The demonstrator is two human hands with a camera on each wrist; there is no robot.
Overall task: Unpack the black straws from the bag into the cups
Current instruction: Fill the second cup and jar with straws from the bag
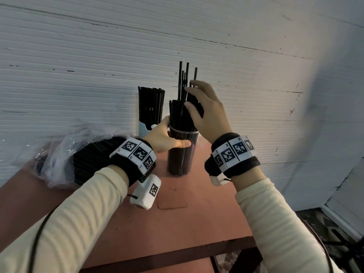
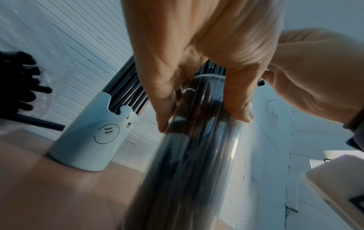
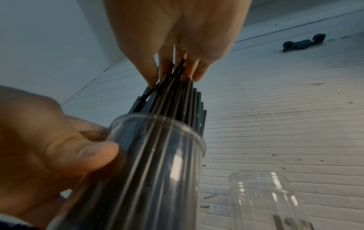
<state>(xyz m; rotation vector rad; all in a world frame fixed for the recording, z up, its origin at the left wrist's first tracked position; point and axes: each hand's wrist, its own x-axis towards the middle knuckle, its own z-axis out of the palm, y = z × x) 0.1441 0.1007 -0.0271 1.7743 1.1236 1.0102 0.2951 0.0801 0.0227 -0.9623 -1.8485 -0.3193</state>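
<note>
Left hand [image 1: 165,138]: fingers and thumb wrapped round clear cup [image 1: 183,154], upright on red table [image 1: 197,194]. Right hand [image 1: 206,111]: above cup, fingers pinching several black straws [image 1: 182,85] standing in it. Pale blue cup [image 2: 92,140]: behind, straw-filled. Plastic bag [image 1: 65,152]: left, holding more straws.

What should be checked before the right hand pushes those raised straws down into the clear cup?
1. Left hand grips the clear cup: ok.
2. Cup upright on the table: ok.
3. Right hand fingers hold the raised straws: ok.
4. Raised straws level with the others: not ok.
5. Room left in the cup: cannot tell.
6. Bag holds more straws: ok.
</note>
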